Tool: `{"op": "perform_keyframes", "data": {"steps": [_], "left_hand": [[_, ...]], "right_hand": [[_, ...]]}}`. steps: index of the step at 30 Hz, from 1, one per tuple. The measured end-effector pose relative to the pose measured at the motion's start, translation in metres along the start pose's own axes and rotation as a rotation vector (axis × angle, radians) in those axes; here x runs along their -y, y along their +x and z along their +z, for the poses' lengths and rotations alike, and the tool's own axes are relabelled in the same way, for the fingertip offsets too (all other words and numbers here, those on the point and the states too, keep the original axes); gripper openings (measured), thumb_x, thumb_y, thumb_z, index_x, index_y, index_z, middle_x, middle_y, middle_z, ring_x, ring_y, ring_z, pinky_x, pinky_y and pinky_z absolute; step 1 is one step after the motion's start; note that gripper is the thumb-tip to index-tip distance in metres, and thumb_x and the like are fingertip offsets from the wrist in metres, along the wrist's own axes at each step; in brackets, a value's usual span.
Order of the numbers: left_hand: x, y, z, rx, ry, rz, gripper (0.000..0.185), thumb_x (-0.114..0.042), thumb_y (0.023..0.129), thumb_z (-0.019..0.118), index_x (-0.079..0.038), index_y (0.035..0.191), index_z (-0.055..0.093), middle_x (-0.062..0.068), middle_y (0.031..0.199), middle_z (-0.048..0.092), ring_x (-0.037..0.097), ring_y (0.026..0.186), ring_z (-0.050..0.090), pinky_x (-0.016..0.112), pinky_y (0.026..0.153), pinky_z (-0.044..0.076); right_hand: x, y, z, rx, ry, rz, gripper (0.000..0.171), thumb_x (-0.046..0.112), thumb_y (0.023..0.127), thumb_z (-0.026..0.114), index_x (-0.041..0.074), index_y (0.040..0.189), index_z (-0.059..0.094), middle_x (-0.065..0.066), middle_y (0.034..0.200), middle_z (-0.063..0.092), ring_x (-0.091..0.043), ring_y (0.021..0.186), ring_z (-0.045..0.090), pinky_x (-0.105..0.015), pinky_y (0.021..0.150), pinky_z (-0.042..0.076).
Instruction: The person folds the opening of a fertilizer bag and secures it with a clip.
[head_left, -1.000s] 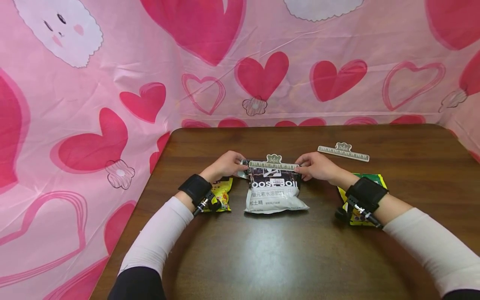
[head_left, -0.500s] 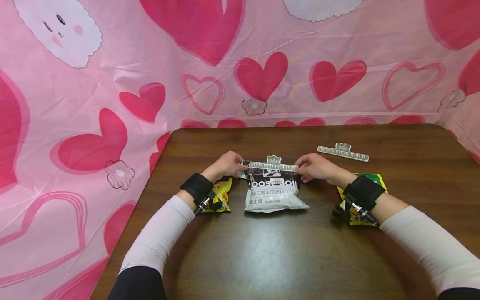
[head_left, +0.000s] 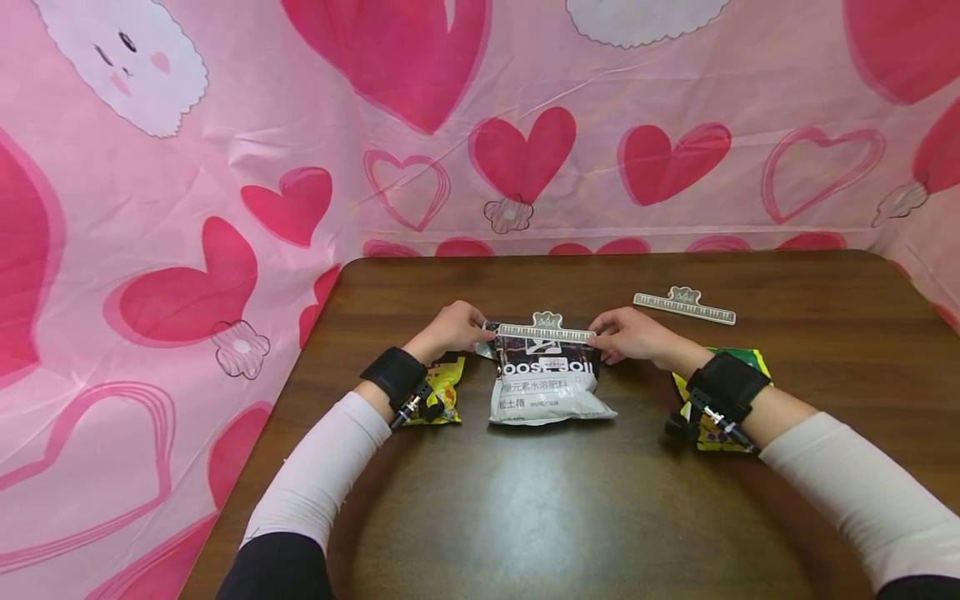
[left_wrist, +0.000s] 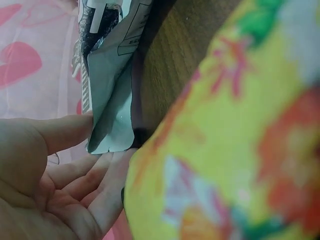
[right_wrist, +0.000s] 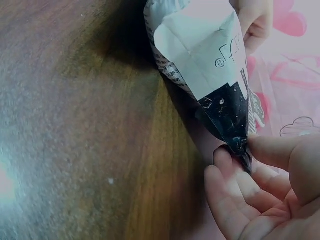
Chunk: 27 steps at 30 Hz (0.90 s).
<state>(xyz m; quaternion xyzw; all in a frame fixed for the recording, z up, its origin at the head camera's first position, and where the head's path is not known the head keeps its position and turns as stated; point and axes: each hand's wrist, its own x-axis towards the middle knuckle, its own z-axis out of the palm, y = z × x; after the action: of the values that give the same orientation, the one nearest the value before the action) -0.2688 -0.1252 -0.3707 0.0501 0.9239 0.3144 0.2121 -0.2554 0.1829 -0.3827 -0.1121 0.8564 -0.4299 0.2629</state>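
A black and white fertilizer bag point(head_left: 543, 392) stands in the middle of the table, its upper edge folded over. Along that edge sits a long sealing clip point(head_left: 547, 333) with a piano-key pattern and a green crest-shaped handle. My left hand point(head_left: 455, 327) pinches the bag's left top corner at the clip's end; the left wrist view shows the thumb in front and the fingers behind the grey bag flap point(left_wrist: 114, 125). On the other side, my right hand point(head_left: 636, 333) pinches the dark right top corner point(right_wrist: 235, 130) between thumb and fingers.
A yellow flowered packet point(head_left: 448, 387) lies beside my left wrist. Under my right wrist is a green and yellow packet point(head_left: 742, 358), partly covered. A second piano-key clip point(head_left: 684, 307) lies at the back right of the brown table point(head_left: 525, 508). Pink heart-patterned cloth point(head_left: 420, 83) hangs behind.
Both hands keep their places at the bag's top corners. The clip and bag have hardly shifted; only the camera view drifts slightly.
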Motion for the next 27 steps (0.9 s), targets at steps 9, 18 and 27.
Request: {"op": "perform_keyframes", "data": {"steps": [9, 18, 27], "left_hand": [[-0.007, -0.004, -0.004, -0.150, 0.180, 0.109, 0.036, -0.024, 0.092, 0.070, 0.000, 0.118, 0.070, 0.015, 0.112, 0.072, 0.027, 0.098, 0.067, 0.037, 0.085, 0.056], [-0.052, -0.004, 0.012, -0.260, 0.102, 0.345, 0.032, -0.022, 0.094, 0.068, -0.002, 0.119, 0.068, 0.010, 0.105, 0.074, 0.024, 0.096, 0.068, 0.037, 0.085, 0.055], [-0.121, 0.000, 0.054, -0.039, 0.026, 0.406, 0.034, -0.030, 0.094, 0.067, -0.007, 0.120, 0.068, 0.004, 0.106, 0.074, 0.014, 0.096, 0.068, 0.022, 0.081, 0.051]], "right_hand": [[0.004, -0.013, -0.017, -0.053, -0.145, -0.047, 0.030, 0.015, 0.096, 0.063, -0.005, 0.118, 0.064, -0.020, 0.101, 0.072, -0.022, 0.086, 0.070, -0.036, 0.077, 0.060], [0.005, -0.053, -0.058, -0.172, -0.255, -0.032, 0.034, 0.026, 0.096, 0.065, 0.002, 0.121, 0.065, -0.018, 0.104, 0.070, -0.025, 0.086, 0.066, -0.036, 0.075, 0.059], [-0.042, -0.106, -0.092, -0.253, -0.344, 0.038, 0.047, 0.038, 0.097, 0.062, 0.002, 0.127, 0.061, -0.024, 0.117, 0.067, -0.029, 0.094, 0.068, -0.041, 0.077, 0.059]]}}
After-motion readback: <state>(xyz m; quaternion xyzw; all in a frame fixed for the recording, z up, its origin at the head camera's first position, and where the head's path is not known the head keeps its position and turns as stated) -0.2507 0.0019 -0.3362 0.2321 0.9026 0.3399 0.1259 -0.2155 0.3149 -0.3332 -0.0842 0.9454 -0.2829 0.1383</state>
